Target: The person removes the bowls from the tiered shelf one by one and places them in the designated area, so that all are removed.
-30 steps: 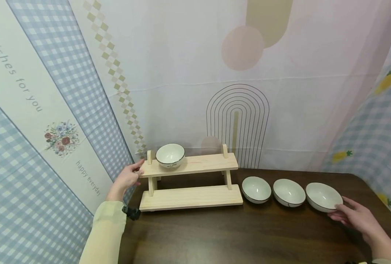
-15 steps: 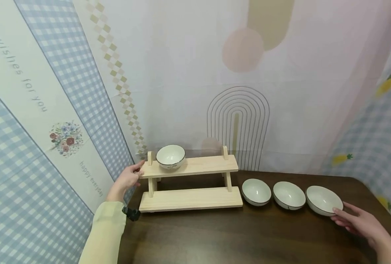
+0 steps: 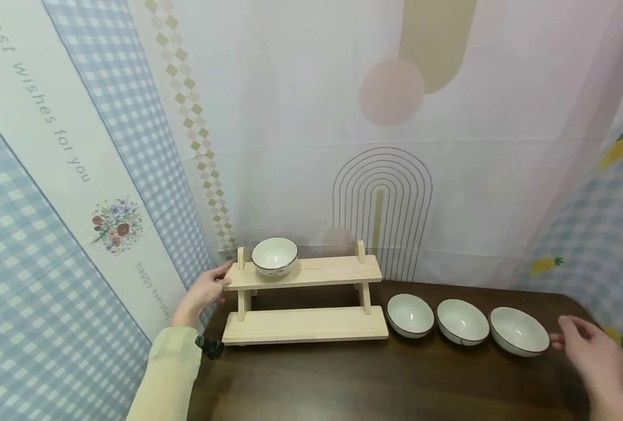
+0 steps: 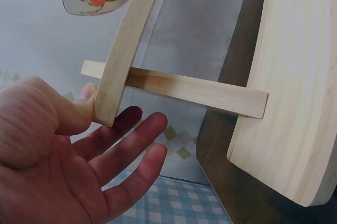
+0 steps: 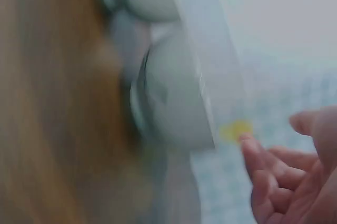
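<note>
A two-tier wooden shelf (image 3: 306, 325) stands on the dark table. My left hand (image 3: 206, 292) pinches the left end of its upper board between thumb and fingers; in the left wrist view, the other fingers spread loosely below that board end (image 4: 117, 90). One white bowl with a dark rim (image 3: 274, 257) sits on the upper tier, near the left. Three similar bowls line up right of the shelf: a left one (image 3: 410, 316), a middle one (image 3: 463, 323) and a right one (image 3: 519, 332). My right hand (image 3: 595, 354), fingers relaxed and holding nothing, is just right of the last bowl.
Brown table (image 3: 395, 380) extends in front of the shelf and bowls. A pale patterned cloth (image 3: 290, 146) hangs behind, with a blue checked cloth (image 3: 43, 280) at the left and another checked cloth (image 3: 580, 234) at the right.
My right hand has let go of the rightmost bowl and moved slightly right of it. The left hand keeps its hold on the shelf. The head view has tilted a little.
</note>
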